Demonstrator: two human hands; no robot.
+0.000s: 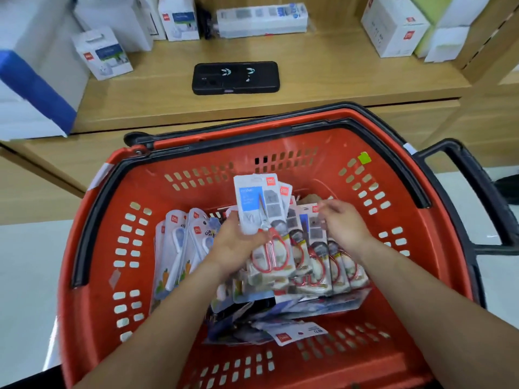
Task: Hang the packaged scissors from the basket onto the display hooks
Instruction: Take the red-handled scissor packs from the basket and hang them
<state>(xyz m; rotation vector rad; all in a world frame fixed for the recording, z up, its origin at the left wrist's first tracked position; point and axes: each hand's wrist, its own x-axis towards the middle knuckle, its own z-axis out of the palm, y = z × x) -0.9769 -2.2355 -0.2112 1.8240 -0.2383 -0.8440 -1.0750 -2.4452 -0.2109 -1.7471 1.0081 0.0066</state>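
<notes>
A red plastic basket (92, 248) with black handles stands in front of me, holding many carded packs. My left hand (234, 245) grips a fanned stack of packaged red-handled scissors (257, 209), the front pack tilted up above the pile. My right hand (341, 221) has its fingers curled on the tops of more red-handled scissor packs (320, 256) standing in a row at the right of the stack. Packs of white and blue scissors (179, 242) lie at the left of the basket. No display hooks are in view.
A wooden shelf (157, 102) runs behind the basket with a black phone (236, 77) lying on it. White product boxes (102, 53) stand at the shelf's left and right (393, 25). A flat white carded pack (295, 332) lies near the basket's front.
</notes>
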